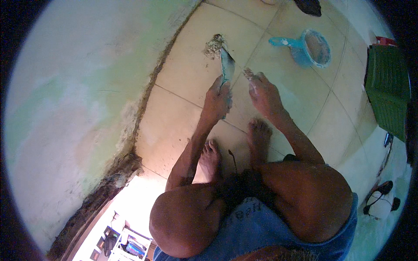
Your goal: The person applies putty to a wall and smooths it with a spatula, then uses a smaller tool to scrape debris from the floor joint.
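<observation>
My left hand is closed round the handle of a putty knife. The blade points away from me, its tip close to a small heap of crumbly grey debris on the tiles. To its right, my right hand is closed, with the fingertips pinched together and coated in pale material. Whether a small lump sits between those fingers is too unclear to make out. Beyond it and to the right lies a blue dipper with a grey powdery or pasty coating inside, its handle pointing left.
A wall with patchy green and white paint rises at the left, with a rough broken strip along its foot. My bare feet rest on the tiled floor. A green ribbed object stands at the right, and dark-strapped footwear lies lower right.
</observation>
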Demonstrator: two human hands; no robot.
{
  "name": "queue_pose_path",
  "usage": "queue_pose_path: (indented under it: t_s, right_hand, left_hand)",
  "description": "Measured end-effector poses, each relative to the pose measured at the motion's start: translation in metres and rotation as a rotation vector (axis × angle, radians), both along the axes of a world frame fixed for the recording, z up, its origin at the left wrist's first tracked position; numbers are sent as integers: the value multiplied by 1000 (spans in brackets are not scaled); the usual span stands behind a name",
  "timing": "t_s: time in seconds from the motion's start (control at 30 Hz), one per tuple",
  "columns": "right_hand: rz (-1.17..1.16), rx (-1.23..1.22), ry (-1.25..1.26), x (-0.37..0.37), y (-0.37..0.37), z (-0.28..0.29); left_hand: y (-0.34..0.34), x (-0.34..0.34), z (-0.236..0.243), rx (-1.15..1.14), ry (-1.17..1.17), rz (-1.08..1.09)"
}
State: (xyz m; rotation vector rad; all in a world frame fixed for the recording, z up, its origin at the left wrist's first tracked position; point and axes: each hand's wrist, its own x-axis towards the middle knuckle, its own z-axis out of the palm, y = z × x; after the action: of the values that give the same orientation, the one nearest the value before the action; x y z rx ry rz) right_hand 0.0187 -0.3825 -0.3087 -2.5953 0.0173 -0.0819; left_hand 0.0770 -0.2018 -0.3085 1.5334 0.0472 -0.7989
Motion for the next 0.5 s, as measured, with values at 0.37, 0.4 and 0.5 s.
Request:
queue_pose_path:
  t_s: [0.37,0.4,0.5]
  right_hand:
    - [46,-68,113,-36,21,6]
    - [86,-62,55,-44,23,10]
    - [41,26,-28,5,2,5]
  left_hand:
    - [6,3,-6,46,-41,-1]
    - [10,4,-8,74,-64,1]
    - [2,1,2,26,-37,-32]
